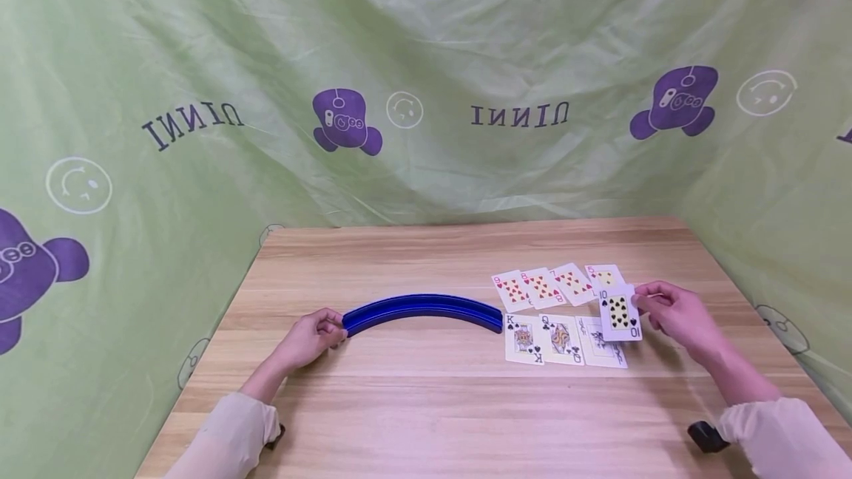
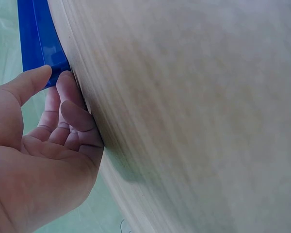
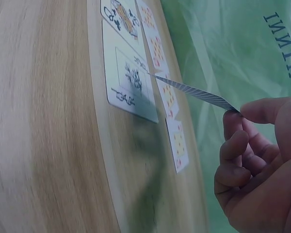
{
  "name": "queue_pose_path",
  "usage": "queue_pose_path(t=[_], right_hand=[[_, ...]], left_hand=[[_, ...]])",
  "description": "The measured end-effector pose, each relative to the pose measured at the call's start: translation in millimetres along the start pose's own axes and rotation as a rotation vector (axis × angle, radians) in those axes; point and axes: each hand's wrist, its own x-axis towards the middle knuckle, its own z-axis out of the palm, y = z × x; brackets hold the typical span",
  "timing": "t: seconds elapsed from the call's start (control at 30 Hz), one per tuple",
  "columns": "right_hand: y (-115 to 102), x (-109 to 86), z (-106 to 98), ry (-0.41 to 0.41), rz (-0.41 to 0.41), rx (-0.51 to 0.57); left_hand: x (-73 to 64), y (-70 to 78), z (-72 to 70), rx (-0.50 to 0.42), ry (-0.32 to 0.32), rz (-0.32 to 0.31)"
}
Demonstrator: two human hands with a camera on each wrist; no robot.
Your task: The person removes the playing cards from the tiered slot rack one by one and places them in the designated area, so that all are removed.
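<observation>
My left hand (image 1: pixel 311 337) pinches the left end of a curved blue playing-card holder (image 1: pixel 426 305) between thumb and fingers; in the left wrist view the thumb lies on the blue end piece (image 2: pixel 48 48). The holder arches across the middle of the table, its slots free of cards. Over on the right, my right hand (image 1: pixel 679 316) pinches a ten of spades (image 1: pixel 619 314) by its edge. This card is tilted above the table and overlaps the joker (image 1: pixel 599 350) in the head view. From the right wrist, the ten (image 3: pixel 196 92) shows nearly edge-on, with its striped back.
Left of the joker lie the queen of clubs (image 1: pixel 561 340) and king of spades (image 1: pixel 523 338), near the holder's right end. Behind them is a row of red cards: nine (image 1: pixel 511 290), eight (image 1: pixel 541 288), seven (image 1: pixel 571 284) and five (image 1: pixel 604 274). Green printed cloth (image 1: pixel 433 176) surrounds the wooden table (image 1: pixel 413 405).
</observation>
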Motion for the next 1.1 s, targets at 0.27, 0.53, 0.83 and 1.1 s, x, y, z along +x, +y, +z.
queue_pose_path(t=[0.27, 0.53, 0.83, 1.1], right_hand=[[14.5, -2.6, -11.7, -0.022, 0.026, -0.075], [23.7, -5.8, -18.4, -0.058, 0.045, -0.136], [29.7, -5.9, -23.8, -0.081, 0.051, -0.233], [38.7, -4.4, -32.2, -0.132, 0.061, -0.303]], left_hand=[[-0.3, -1.5, 0.7, -0.007, -0.002, 0.013], [-0.7, -0.8, 0.6, 0.006, 0.001, 0.014], [-1.4, 0.1, 1.3, -0.001, -0.002, 0.007], [-1.1, 1.0, 0.5, 0.006, 0.003, 0.012]])
